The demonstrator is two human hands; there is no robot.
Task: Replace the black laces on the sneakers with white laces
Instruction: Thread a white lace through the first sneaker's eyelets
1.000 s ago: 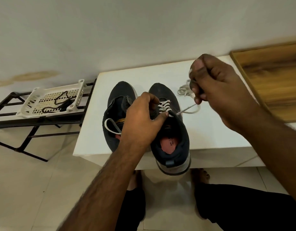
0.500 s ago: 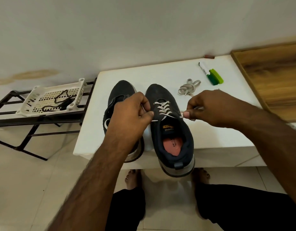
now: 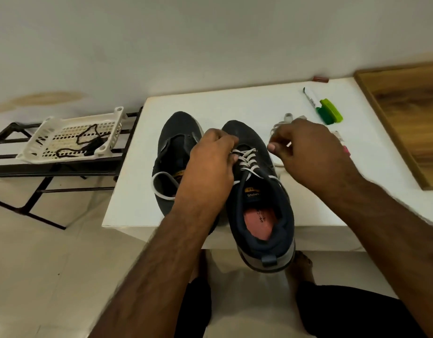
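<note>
Two dark sneakers: the left sneaker (image 3: 176, 152) and the right sneaker (image 3: 261, 206) stand side by side on one white desk (image 3: 235, 106). Two hands: the left hand (image 3: 210, 164) and the right hand (image 3: 308, 152). At one o'clock lie two markers, one white marker (image 3: 311, 95) and one green marker (image 3: 330, 114). At nine o'clock, one white basket (image 3: 51, 125) holds black laces (image 3: 88, 140), their number unclear.
</note>
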